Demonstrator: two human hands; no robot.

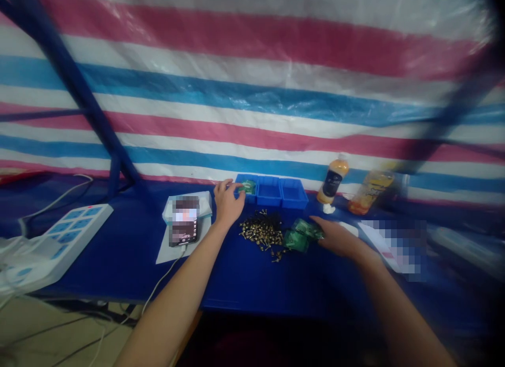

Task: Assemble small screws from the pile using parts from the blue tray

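My left hand (228, 201) reaches to the leftmost of three blue bins (272, 191) at the back of the blue table (244, 283). Its fingers pinch a small green part (248, 186) at that bin. My right hand (335, 235) lies palm down on the table, fingers stretched onto a pile of green parts (302, 234). Between the two hands lies a heap of small brass and black connectors (262, 233).
A phone (184, 221) on white paper lies left of my left hand, its cable running off the table's front edge. A white power strip (51, 246) sits far left. Two orange drink bottles (333, 180) (371, 191) stand back right. A striped tarp hangs behind.
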